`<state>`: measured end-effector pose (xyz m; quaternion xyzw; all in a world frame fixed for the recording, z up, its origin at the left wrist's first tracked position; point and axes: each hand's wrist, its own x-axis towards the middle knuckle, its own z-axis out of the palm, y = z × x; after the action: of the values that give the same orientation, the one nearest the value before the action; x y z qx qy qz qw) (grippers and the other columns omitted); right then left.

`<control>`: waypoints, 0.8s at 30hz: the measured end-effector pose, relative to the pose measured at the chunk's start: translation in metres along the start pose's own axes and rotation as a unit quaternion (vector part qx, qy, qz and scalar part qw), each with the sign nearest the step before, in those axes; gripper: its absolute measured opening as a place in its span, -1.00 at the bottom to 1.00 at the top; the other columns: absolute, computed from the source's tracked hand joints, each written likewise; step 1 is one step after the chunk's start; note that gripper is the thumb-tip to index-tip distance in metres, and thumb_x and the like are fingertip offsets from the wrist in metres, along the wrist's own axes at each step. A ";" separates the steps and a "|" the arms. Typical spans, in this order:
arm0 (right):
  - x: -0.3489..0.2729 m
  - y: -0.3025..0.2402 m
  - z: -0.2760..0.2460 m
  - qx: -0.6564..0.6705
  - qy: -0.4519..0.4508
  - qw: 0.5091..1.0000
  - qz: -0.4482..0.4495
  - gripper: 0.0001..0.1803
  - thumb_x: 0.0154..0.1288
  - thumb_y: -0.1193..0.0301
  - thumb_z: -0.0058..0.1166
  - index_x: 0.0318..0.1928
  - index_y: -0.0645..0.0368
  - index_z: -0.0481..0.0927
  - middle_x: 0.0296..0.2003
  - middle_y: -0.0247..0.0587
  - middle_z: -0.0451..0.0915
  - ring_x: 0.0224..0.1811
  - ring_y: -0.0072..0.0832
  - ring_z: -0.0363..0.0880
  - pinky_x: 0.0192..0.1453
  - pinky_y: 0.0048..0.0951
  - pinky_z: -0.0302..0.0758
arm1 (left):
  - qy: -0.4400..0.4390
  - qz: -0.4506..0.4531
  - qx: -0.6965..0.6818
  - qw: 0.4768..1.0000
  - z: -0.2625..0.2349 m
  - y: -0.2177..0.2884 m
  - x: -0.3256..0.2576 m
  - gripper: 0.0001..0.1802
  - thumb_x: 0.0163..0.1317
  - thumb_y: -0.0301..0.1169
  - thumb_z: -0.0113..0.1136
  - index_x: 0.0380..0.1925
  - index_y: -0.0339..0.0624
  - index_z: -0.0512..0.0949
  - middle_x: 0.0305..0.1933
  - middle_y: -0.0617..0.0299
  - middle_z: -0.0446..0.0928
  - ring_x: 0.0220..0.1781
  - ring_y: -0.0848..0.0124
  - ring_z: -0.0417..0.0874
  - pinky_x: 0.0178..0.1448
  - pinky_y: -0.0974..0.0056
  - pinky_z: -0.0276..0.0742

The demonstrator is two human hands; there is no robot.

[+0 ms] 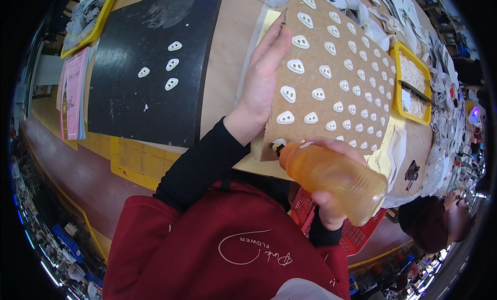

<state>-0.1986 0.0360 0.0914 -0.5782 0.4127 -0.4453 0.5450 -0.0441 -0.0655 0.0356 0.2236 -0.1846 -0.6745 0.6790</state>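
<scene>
My left hand [259,90] grips the left edge of a brown fibreboard sheet [308,104]. Rows of small white rounded-triangular pieces, each with two holes, cover this board. My right hand [331,211] is wrapped around a translucent squeeze bottle [336,178] with an orange tint. The bottle lies tilted, its dark nozzle [276,148] pointing left at a white piece [279,143] by the board's near-left corner. The nozzle partly covers that piece, and I cannot tell whether they touch. The bottle and right hand hide part of the board's near edge.
Several similar white pieces [172,65] lie on a black slab [150,100] to the left. Beside it are a pink booklet [74,90] and a yellow tray [92,38]. Another yellow tray [425,72] stands right. A red crate [357,239] sits below the table; another person [432,225] is at right.
</scene>
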 end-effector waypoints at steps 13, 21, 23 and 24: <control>0.003 0.006 -0.017 0.055 0.040 0.997 0.047 -0.26 -0.10 0.44 0.47 0.14 0.27 0.41 0.01 -0.03 0.54 0.06 -0.32 0.53 0.13 -0.30 0.50 | 0.007 0.000 0.012 1.000 0.000 0.001 -0.001 -0.40 0.41 -0.15 -0.01 0.35 -0.16 0.18 0.23 0.25 0.37 0.23 0.50 0.38 0.29 0.36 0.30; -0.011 0.017 -0.019 0.060 0.051 0.997 0.003 -0.23 -0.10 0.34 0.49 0.13 0.34 0.41 -0.02 0.09 0.55 0.04 -0.27 0.55 0.10 -0.28 0.52 | 0.012 -0.001 0.022 1.000 -0.001 0.001 -0.001 -0.41 0.41 -0.15 -0.01 0.35 -0.15 0.19 0.24 0.26 0.36 0.25 0.50 0.36 0.31 0.36 0.27; -0.014 0.020 -0.019 0.038 0.048 0.998 -0.017 -0.23 -0.10 0.29 0.50 0.10 0.37 0.42 -0.05 0.13 0.57 0.01 -0.23 0.58 0.05 -0.28 0.55 | 0.013 0.001 0.025 1.000 -0.003 0.001 -0.001 -0.42 0.41 -0.16 -0.01 0.35 -0.15 0.20 0.25 0.26 0.36 0.25 0.51 0.36 0.31 0.36 0.26; -0.017 0.021 -0.017 0.026 0.055 0.998 -0.029 -0.23 -0.11 0.26 0.51 0.08 0.38 0.43 -0.07 0.15 0.59 -0.02 -0.21 0.60 0.02 -0.29 0.56 | 0.010 0.001 0.024 1.000 -0.004 0.000 0.000 -0.42 0.41 -0.16 -0.02 0.34 -0.15 0.20 0.25 0.27 0.36 0.25 0.51 0.36 0.31 0.36 0.26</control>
<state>-0.2195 0.0462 0.0696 -0.5500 0.4132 -0.5030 0.5232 -0.0419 -0.0654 0.0326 0.2466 -0.1945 -0.6668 0.6759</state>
